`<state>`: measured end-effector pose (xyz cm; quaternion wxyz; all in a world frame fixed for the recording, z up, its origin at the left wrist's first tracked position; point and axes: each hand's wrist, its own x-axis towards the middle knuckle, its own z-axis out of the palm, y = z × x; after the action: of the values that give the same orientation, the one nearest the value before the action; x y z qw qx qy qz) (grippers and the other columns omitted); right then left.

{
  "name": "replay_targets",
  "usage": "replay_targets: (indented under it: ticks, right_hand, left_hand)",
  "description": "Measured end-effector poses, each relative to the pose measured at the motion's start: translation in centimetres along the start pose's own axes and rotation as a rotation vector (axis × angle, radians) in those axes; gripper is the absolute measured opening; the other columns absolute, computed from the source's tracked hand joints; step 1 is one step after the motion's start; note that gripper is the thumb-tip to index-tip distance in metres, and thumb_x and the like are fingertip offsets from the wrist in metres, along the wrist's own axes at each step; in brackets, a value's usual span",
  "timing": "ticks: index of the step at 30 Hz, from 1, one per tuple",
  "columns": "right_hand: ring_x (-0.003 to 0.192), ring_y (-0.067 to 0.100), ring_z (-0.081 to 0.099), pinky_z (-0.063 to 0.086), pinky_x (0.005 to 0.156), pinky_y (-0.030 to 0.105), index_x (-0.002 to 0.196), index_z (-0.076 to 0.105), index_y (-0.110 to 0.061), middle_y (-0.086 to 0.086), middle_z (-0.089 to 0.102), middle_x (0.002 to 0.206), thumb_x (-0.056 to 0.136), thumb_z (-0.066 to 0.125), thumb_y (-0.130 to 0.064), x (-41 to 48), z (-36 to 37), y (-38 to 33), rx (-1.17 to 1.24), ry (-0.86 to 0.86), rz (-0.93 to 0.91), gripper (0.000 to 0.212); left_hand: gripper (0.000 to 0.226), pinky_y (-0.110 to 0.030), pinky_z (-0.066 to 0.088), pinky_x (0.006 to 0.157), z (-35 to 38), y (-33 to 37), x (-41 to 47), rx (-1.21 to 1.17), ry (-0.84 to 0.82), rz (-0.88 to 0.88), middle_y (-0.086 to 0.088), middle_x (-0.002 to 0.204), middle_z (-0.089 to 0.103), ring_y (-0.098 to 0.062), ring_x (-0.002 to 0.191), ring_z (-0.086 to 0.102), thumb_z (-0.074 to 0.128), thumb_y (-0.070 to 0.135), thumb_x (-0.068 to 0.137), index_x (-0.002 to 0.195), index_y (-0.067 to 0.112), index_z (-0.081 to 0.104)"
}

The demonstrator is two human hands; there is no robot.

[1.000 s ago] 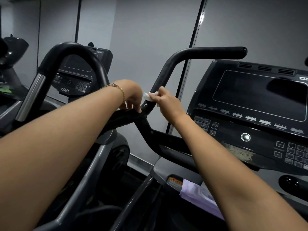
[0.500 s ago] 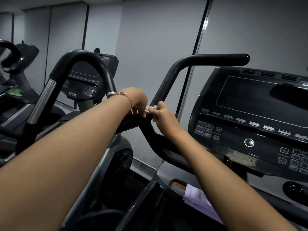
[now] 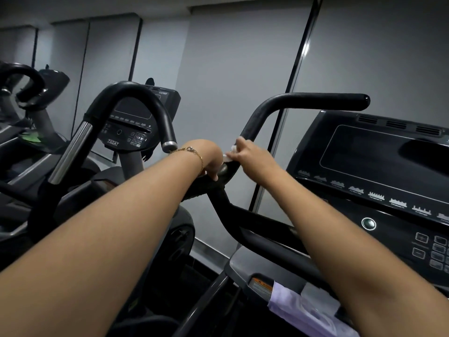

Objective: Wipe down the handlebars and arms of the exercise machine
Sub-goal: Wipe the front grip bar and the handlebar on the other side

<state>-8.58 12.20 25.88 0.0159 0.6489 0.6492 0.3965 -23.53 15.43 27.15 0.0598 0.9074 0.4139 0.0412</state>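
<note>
The black handlebar (image 3: 303,101) rises left of the console (image 3: 379,166) and bends toward it at the top. A white wipe (image 3: 229,154) lies against the handlebar's lower bend. The right hand (image 3: 251,156) pinches the wipe onto the handlebar. The left hand (image 3: 211,162), with a bracelet (image 3: 194,152) on its wrist, curls around the handlebar just below the wipe. A lilac cloth (image 3: 303,310) lies below the handlebar.
</note>
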Motion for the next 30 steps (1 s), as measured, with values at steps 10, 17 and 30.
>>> replay_targets:
  ticks: [10, 17, 30]
  right_hand:
    - [0.109, 0.034, 0.042, 0.044, 0.073, 0.040, 0.125, 0.055, -0.010, 0.014, 0.039, 0.119, 0.096, 0.046, -0.009, 5.6, -2.2, 4.5, -0.148, 0.021, 0.221, 0.030]
    - [0.108, 0.033, 0.043, 0.043, 0.070, 0.037, 0.124, 0.056, -0.011, 0.014, 0.040, 0.118, 0.096, 0.047, -0.008, 5.9, -2.6, 5.6, -0.199, 0.044, 0.233, 0.030]
    - [0.079, 0.015, 0.054, 0.033, 0.062, 0.031, 0.074, 0.044, -0.028, -0.014, 0.055, 0.079, 0.090, 0.052, -0.043, -0.9, 1.8, -2.3, 0.506, 0.135, 0.337, 0.023]
  left_hand:
    - [0.037, -0.036, 0.049, 0.094, -0.2, -0.8, 1.1, -0.090, -0.044, -0.002, -0.009, 0.123, 0.061, -0.027, 0.098, 0.063, 0.058, 0.024, 0.093, 0.119, -0.002, 0.056]
    - [0.037, -0.039, 0.048, 0.098, -0.3, -0.9, 1.5, -0.134, -0.079, -0.016, -0.009, 0.121, 0.062, -0.024, 0.088, 0.058, 0.059, 0.025, 0.092, 0.118, -0.001, 0.056]
    - [0.044, -0.032, 0.044, 0.088, 0.3, -1.3, -1.5, -0.088, 0.074, 0.001, -0.006, 0.093, 0.061, -0.024, 0.091, 0.058, 0.059, 0.036, 0.090, 0.118, 0.002, 0.056]
